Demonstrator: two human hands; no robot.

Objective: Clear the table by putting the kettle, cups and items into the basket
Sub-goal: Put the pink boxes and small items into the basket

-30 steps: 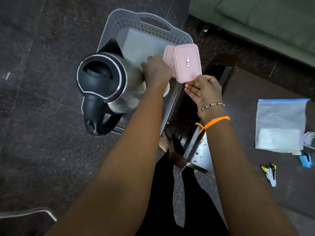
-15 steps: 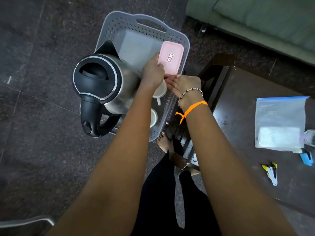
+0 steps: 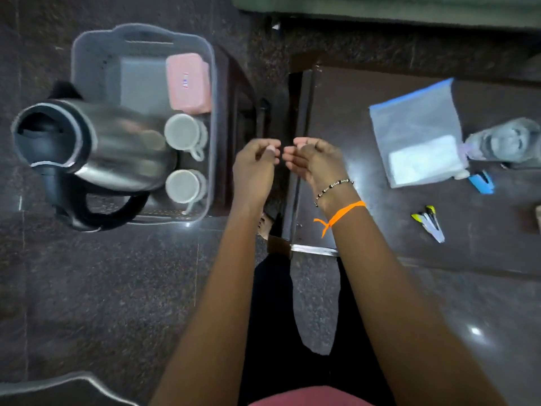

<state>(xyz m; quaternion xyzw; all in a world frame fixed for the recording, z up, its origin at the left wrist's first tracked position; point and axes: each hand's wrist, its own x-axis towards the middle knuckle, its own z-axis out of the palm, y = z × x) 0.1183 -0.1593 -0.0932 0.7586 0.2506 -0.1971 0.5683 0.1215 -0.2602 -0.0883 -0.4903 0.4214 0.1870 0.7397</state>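
Basket left of empty curled fingers

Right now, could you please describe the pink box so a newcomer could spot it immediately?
Find the grey perforated plastic basket on the dark floor, left of the hands. Along its right wall, beyond two white cups, lies the flat pink rectangular lidded box. It is the only pink item, bearing a small sticker on its lid.

Bare forearms; orange thread, beaded bracelet right wrist; black trousers
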